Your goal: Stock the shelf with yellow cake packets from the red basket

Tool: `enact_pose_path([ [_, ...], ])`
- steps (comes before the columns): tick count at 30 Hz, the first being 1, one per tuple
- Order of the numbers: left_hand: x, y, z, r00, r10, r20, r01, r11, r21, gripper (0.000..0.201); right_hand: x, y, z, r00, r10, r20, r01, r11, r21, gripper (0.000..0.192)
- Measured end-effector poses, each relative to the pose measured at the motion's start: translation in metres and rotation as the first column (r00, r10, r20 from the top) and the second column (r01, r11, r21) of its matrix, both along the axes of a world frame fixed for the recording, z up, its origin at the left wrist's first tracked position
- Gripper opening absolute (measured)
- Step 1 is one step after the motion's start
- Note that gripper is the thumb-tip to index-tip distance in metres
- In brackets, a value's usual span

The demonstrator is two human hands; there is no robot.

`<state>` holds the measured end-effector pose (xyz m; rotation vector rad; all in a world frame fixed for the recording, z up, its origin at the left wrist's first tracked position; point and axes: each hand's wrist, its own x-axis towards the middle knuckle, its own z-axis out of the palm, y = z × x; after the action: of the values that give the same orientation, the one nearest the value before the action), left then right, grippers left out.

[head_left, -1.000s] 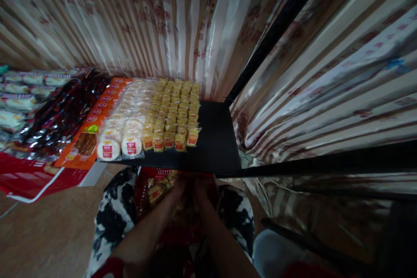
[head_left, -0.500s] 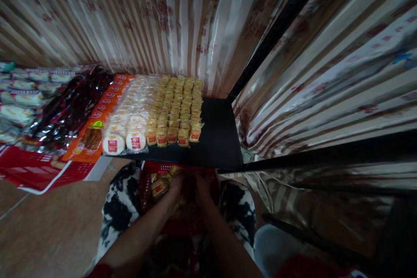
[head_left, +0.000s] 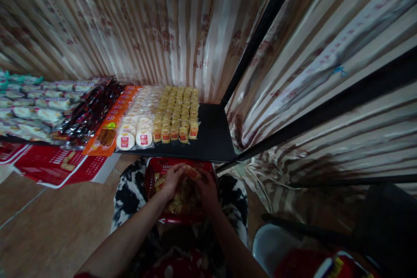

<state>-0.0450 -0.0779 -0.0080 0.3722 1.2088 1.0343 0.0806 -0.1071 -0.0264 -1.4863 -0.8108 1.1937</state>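
My left hand and right hand were down in the red basket at six o'clock. Both pinched one small snack pack, which sat between my fingertips, at twelve o'clock from my knuckles.

dim, soft-focus view, dark bottom, edges fisheye-bent

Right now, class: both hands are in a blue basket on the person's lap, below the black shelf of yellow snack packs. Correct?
Not quite. The head view shows the basket is red; both hands, left and right, are in it, below the black shelf.
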Motion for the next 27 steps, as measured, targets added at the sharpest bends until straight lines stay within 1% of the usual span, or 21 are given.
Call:
enact_pose_path([
  [2, -0.002, -0.001, 0.010, 1.000, -0.024, -0.017, 0.024, 0.999, 0.025, 0.049, 0.005, 0.000, 0.014, 0.999, 0.051, -0.006, -0.051, 0.999, -0.006, 0.035],
  [3, -0.002, -0.001, 0.015, 0.998, -0.044, -0.044, 0.046, 0.998, 0.042, 0.048, 0.007, 0.000, 0.021, 0.997, 0.077, 0.017, -0.077, 0.997, -0.003, 0.033],
  [5, -0.003, 0.001, 0.028, 0.982, -0.116, -0.148, 0.131, 0.986, 0.099, 0.040, 0.010, 0.001, 0.032, 0.987, 0.113, 0.110, -0.117, 0.993, 0.031, 0.030],
  [6, -0.003, 0.004, 0.034, 0.961, -0.155, -0.230, 0.191, 0.971, 0.145, 0.035, 0.011, 0.002, 0.036, 0.981, 0.122, 0.153, -0.132, 0.990, 0.057, 0.029],
  [7, -0.004, 0.007, 0.042, 0.926, -0.182, -0.330, 0.259, 0.944, 0.204, 0.030, 0.012, 0.004, 0.041, 0.974, 0.131, 0.186, -0.149, 0.985, 0.086, 0.028],
  [8, -0.003, 0.010, 0.049, 0.879, -0.194, -0.435, 0.331, 0.906, 0.263, 0.027, 0.014, 0.005, 0.045, 0.967, 0.143, 0.210, -0.170, 0.979, 0.116, 0.028],
  [10, -0.002, 0.018, 0.063, 0.772, -0.176, -0.610, 0.464, 0.813, 0.353, 0.026, 0.017, 0.011, 0.053, 0.949, 0.188, 0.252, -0.232, 0.960, 0.158, 0.031],
  [12, 0.001, 0.025, 0.074, 0.695, -0.144, -0.704, 0.551, 0.736, 0.393, 0.028, 0.021, 0.019, 0.060, 0.917, 0.254, 0.306, -0.313, 0.936, 0.163, 0.033],
  [13, 0.003, 0.029, 0.078, 0.675, -0.132, -0.726, 0.575, 0.710, 0.406, 0.029, 0.023, 0.024, 0.063, 0.905, 0.277, 0.323, -0.341, 0.926, 0.160, 0.033],
  [15, 0.007, 0.035, 0.083, 0.665, -0.096, -0.741, 0.584, 0.685, 0.435, 0.032, 0.026, 0.036, 0.065, 0.900, 0.288, 0.326, -0.354, 0.921, 0.164, 0.032],
  [17, 0.011, 0.041, 0.084, 0.682, -0.039, -0.730, 0.542, 0.697, 0.469, 0.035, 0.028, 0.049, 0.063, 0.913, 0.255, 0.317, -0.321, 0.930, 0.177, 0.032],
  [20, 0.016, 0.046, 0.081, 0.728, 0.072, -0.682, 0.412, 0.749, 0.519, 0.041, 0.027, 0.067, 0.057, 0.928, 0.168, 0.333, -0.239, 0.953, 0.184, 0.035],
  [22, 0.018, 0.047, 0.077, 0.741, 0.109, -0.663, 0.354, 0.775, 0.523, 0.044, 0.025, 0.079, 0.055, 0.929, 0.105, 0.354, -0.182, 0.964, 0.192, 0.037],
  [24, 0.019, 0.048, 0.071, 0.738, 0.110, -0.666, 0.339, 0.792, 0.507, 0.044, 0.022, 0.089, 0.055, 0.914, 0.055, 0.402, -0.143, 0.971, 0.192, 0.038],
  [27, 0.019, 0.051, 0.064, 0.704, 0.100, -0.703, 0.360, 0.804, 0.474, 0.042, 0.017, 0.103, 0.057, 0.861, 0.010, 0.508, -0.130, 0.971, 0.201, 0.037],
])
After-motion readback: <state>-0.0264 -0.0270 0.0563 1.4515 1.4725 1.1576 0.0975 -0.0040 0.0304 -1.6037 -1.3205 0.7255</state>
